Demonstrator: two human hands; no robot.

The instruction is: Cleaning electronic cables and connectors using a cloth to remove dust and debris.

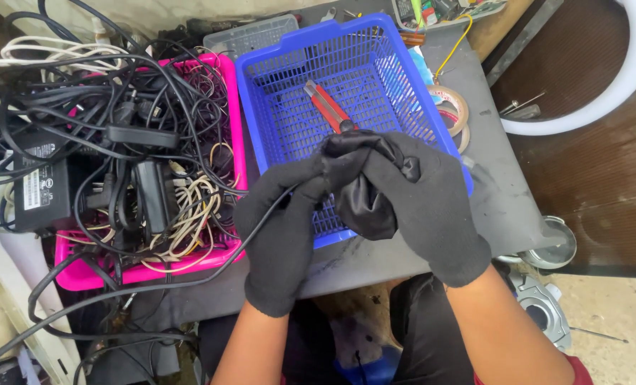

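Pressing together at the centre of the frame, both gloved hands are closed on the end of a thin black cable (264, 214). The left hand (282, 235) is wrapped around the cable where it rises from the lower left, steadying it, while the right hand (410, 196) is folded over the tip so it can be worked. Beneath them, a blue basket (275, 78) sits on the grey bench (503, 192), with a red-handled cutter (328, 107) lying inside, within reach. At the left, a pink basket (82, 274) is heaped with tangled cords and adapters.
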